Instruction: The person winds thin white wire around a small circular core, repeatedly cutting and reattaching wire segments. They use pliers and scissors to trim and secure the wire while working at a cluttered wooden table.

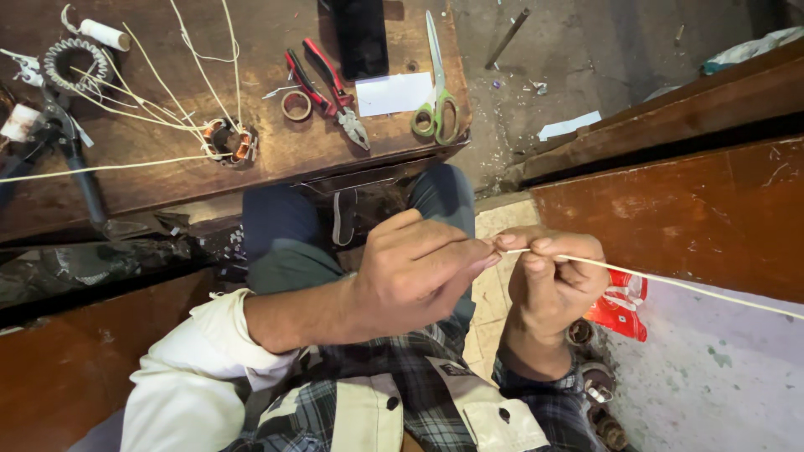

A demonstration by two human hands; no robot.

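On the wooden bench (167, 180) lie green-handled scissors (435, 113), red pliers (335, 92), a tape ring (296, 105) and a wired coil (228, 141); over the lap, left hand (410, 272) and right hand (553, 280) both pinch a cream sleeve tube (670, 283) trailing rightward.

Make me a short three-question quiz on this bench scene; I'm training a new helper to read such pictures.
1. True or false: both hands pinch the thin white sleeve that runs off to the right.
2. Which tool lies on the wooden bench right of the white paper slip? A) hammer B) green-handled scissors C) saw
3. What lies just left of the red-handled pliers?

Key
1. True: the left hand and right hand meet on it, fingers closed at its end.
2. B, the green-handled scissors.
3. A small tape ring.
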